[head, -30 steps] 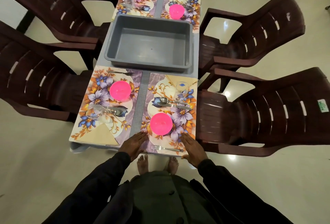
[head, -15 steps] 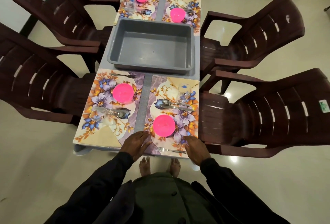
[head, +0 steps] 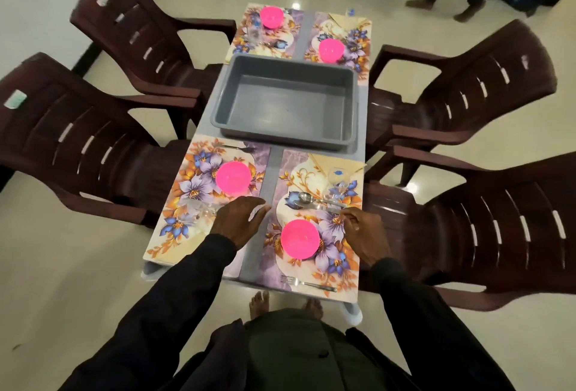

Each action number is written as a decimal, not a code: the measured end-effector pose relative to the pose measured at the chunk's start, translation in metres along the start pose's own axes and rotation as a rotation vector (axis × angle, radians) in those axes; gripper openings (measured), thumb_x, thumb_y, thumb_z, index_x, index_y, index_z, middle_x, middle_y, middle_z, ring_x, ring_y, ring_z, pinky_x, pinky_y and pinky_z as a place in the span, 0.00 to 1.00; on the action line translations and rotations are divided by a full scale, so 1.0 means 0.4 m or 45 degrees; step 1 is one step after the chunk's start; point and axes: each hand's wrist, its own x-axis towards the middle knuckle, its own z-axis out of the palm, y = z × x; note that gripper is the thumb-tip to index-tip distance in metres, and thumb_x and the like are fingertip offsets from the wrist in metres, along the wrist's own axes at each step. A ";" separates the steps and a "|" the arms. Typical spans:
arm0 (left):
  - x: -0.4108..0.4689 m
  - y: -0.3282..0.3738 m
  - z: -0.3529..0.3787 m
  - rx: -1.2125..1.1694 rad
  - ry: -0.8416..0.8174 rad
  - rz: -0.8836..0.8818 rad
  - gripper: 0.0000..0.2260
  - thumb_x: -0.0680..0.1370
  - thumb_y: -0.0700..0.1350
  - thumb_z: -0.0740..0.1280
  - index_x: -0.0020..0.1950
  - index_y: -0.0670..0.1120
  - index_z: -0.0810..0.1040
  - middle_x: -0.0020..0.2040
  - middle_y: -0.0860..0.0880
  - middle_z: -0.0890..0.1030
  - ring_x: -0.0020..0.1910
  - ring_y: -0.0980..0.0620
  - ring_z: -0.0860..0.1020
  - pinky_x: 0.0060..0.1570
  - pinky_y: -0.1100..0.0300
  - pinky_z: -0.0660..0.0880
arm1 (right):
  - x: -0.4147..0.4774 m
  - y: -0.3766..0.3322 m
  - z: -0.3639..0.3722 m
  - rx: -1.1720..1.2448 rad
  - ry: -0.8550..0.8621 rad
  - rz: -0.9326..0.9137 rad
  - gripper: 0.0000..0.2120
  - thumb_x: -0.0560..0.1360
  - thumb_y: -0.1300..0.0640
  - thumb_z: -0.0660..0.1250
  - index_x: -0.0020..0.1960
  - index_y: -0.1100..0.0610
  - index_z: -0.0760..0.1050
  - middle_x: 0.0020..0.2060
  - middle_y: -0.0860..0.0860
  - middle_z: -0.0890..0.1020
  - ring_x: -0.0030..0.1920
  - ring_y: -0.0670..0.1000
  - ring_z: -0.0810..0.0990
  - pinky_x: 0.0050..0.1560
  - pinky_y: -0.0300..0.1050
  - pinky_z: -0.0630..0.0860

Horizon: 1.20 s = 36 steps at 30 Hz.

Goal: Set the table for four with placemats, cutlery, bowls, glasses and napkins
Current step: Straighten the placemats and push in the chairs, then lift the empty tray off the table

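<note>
Tabletop [head: 268, 169] looks basically set, two places each side of the empty grey tub [head: 280, 137], and on its near side the left hand [head: 238, 219] hangs fingers apart while the right hand [head: 363, 233] curls by the spoon [head: 307, 198] between tub and pink bowl [head: 300, 238], grip unclear, probably just straightening.

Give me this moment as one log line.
left hand: open, over the gap between near mats | right hand: at the spoon handle, hold unclear | tub: empty, mid-table | bowls: four, on mats
</note>
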 end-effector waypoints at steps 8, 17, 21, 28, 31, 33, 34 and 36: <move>0.252 -0.069 -0.095 -0.072 0.102 -0.195 0.21 0.82 0.59 0.60 0.60 0.46 0.84 0.57 0.45 0.85 0.56 0.41 0.82 0.53 0.46 0.80 | 0.339 -0.086 -0.096 0.088 0.111 -0.102 0.09 0.78 0.63 0.67 0.53 0.59 0.85 0.46 0.50 0.87 0.45 0.47 0.85 0.51 0.41 0.81; 0.546 -0.267 -0.108 -0.166 0.095 -0.421 0.09 0.80 0.47 0.70 0.54 0.43 0.85 0.50 0.44 0.87 0.50 0.43 0.84 0.48 0.57 0.74 | 0.630 -0.068 -0.072 0.166 0.054 0.135 0.10 0.77 0.64 0.64 0.48 0.59 0.85 0.41 0.51 0.87 0.43 0.49 0.86 0.54 0.52 0.83; 0.690 -0.378 -0.086 -0.269 0.099 -0.510 0.10 0.79 0.44 0.71 0.55 0.39 0.84 0.52 0.40 0.86 0.52 0.41 0.83 0.54 0.52 0.78 | 0.771 -0.013 -0.046 0.283 0.092 0.346 0.09 0.74 0.68 0.67 0.47 0.59 0.85 0.42 0.57 0.87 0.45 0.56 0.87 0.54 0.57 0.83; 0.897 -0.581 0.001 -0.381 -0.048 -0.741 0.15 0.79 0.39 0.69 0.64 0.32 0.77 0.62 0.34 0.80 0.63 0.36 0.77 0.58 0.54 0.72 | 0.940 0.068 -0.005 0.144 0.201 0.613 0.13 0.67 0.68 0.64 0.28 0.55 0.70 0.26 0.49 0.68 0.29 0.49 0.67 0.35 0.44 0.68; 0.954 -0.623 0.036 -0.559 -0.104 -0.869 0.18 0.79 0.34 0.69 0.67 0.31 0.73 0.64 0.38 0.78 0.67 0.41 0.74 0.59 0.57 0.69 | 1.005 0.172 0.037 0.203 0.117 0.753 0.06 0.65 0.60 0.71 0.40 0.60 0.76 0.38 0.52 0.77 0.39 0.52 0.79 0.42 0.47 0.79; 0.981 -0.644 0.054 -0.703 -0.124 -0.959 0.24 0.78 0.32 0.70 0.73 0.31 0.68 0.67 0.40 0.75 0.68 0.43 0.74 0.65 0.51 0.72 | 1.025 0.173 0.051 0.205 0.085 0.770 0.07 0.67 0.62 0.72 0.37 0.60 0.74 0.35 0.53 0.74 0.36 0.52 0.76 0.35 0.41 0.74; 0.991 -0.650 0.058 -0.758 -0.120 -0.994 0.25 0.78 0.31 0.70 0.74 0.32 0.67 0.67 0.39 0.75 0.68 0.42 0.74 0.67 0.48 0.73 | 1.035 0.171 0.059 0.189 0.072 0.742 0.12 0.69 0.63 0.71 0.33 0.59 0.70 0.31 0.52 0.69 0.32 0.51 0.71 0.32 0.39 0.67; 1.005 -0.651 0.062 -0.849 -0.097 -1.027 0.23 0.78 0.29 0.69 0.72 0.32 0.69 0.66 0.38 0.77 0.65 0.41 0.76 0.66 0.47 0.75 | 1.048 0.149 0.066 0.177 0.067 0.764 0.14 0.69 0.62 0.73 0.31 0.61 0.70 0.29 0.52 0.67 0.31 0.51 0.69 0.34 0.42 0.65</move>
